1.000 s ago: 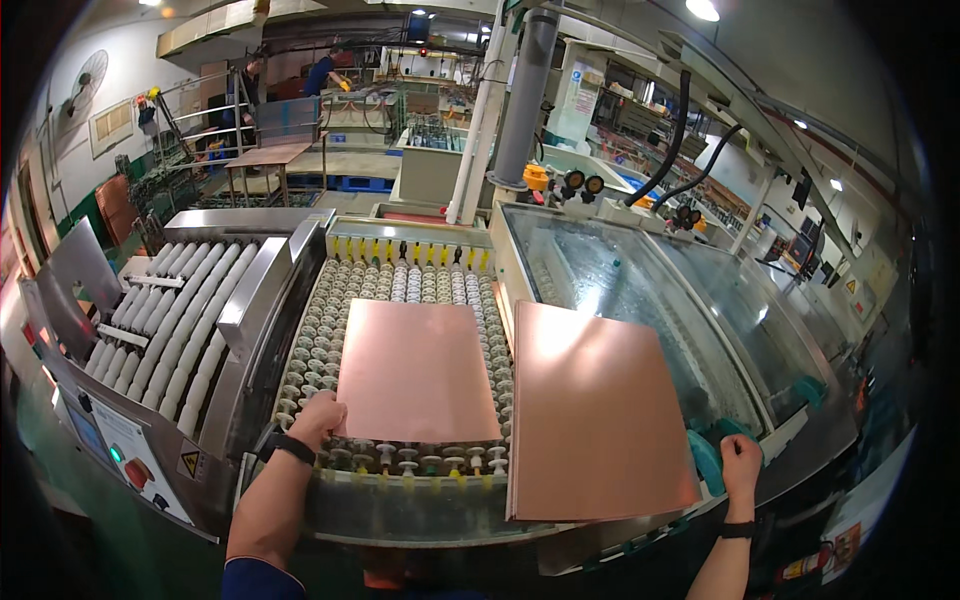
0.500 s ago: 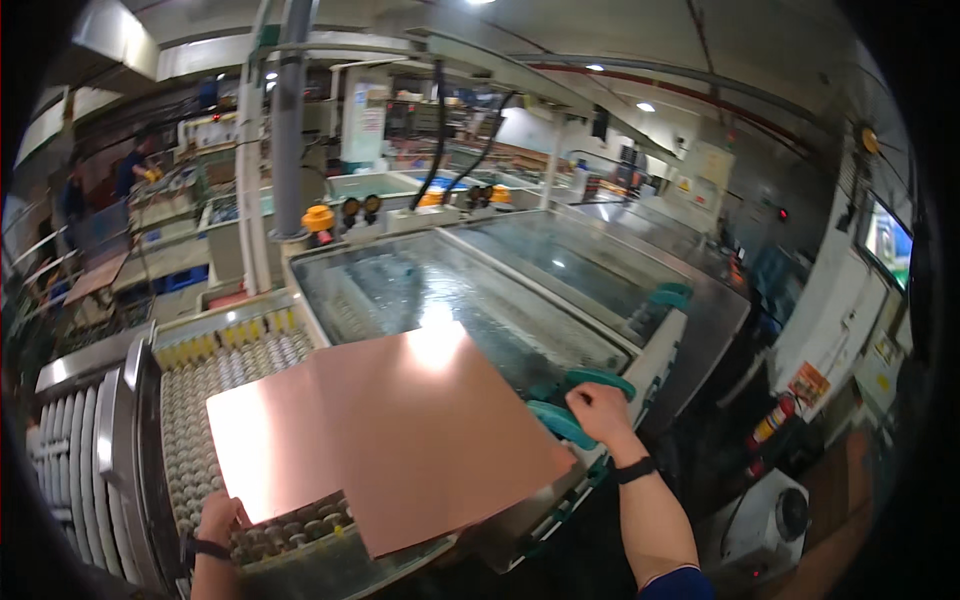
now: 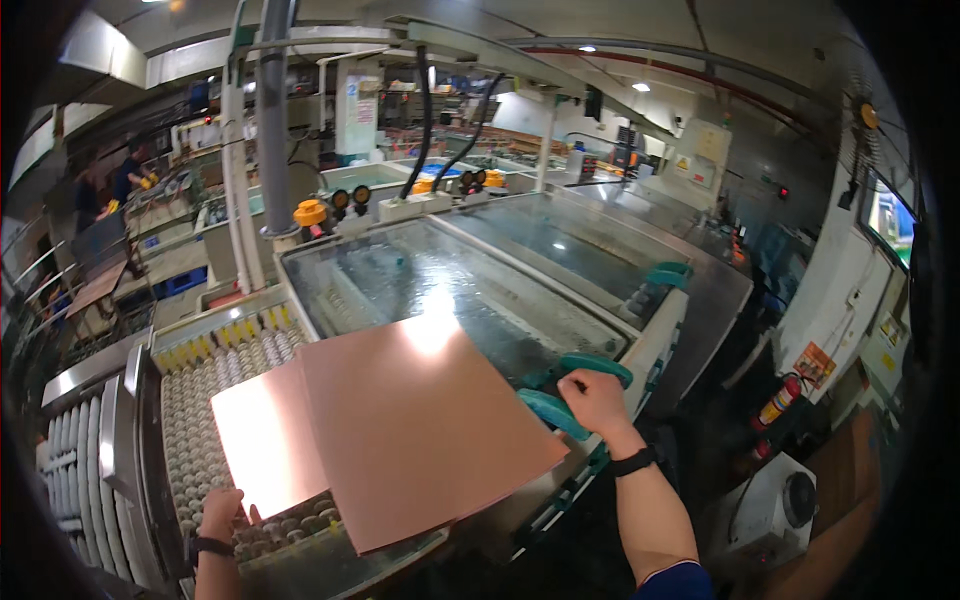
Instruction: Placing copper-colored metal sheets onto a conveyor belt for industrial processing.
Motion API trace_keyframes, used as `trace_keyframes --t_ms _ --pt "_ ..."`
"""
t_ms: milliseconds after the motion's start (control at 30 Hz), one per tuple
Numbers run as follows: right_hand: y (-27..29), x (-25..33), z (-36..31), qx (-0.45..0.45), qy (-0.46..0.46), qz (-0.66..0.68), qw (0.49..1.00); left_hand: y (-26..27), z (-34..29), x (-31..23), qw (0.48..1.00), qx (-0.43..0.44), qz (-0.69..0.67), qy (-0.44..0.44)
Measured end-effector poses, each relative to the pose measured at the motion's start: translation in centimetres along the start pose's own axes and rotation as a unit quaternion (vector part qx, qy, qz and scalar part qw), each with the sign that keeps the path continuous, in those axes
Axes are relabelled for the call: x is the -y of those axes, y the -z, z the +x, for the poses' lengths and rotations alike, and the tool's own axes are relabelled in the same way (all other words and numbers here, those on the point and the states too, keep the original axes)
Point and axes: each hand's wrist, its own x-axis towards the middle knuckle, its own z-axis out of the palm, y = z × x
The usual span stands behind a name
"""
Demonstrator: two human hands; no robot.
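While both arms are spread wide, the scene reads like this:

Left hand: the left hand [image 3: 222,512] rests fingers-down on the near corner of the smaller copper sheet [image 3: 262,440], pressing or steadying it; I cannot tell whether any finger curls under the edge.

Right hand: the right hand [image 3: 594,400] is closed around a teal handle [image 3: 556,411] on the machine lid [image 3: 470,290].

Sheets: the smaller copper sheet lies flat on the roller bed [image 3: 190,400]; the large copper sheet [image 3: 425,425] overlaps its right edge and juts past the machine's front edge toward the person.

Risk, overhang: nothing grips the large sheet, so a nudge could likely tip it off the front.

Risk, overlap: sliding either sheet may scratch the copper faces where they touch.

Risk, lid: lifting by the handle could jolt the sheet resting alongside.
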Motion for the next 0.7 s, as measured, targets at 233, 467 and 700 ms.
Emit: trace_keyframes --t_ms 233,467,700 --pt "-0.1 0.3 0.1 0.021 -0.033 -0.016 0.999 0.1 -0.2 0.2 1.000 0.014 -0.001 0.000" --pt "-1.2 0.5 0.3 -0.012 0.041 0.002 0.999 0.7 -2.9 -0.2 0.993 0.081 -0.069 -0.054" --pt "-0.1 -0.3 -0.2 0.000 0.015 0.004 1.000 -0.9 -2.7 -2.4 0.996 0.075 0.003 -0.040"
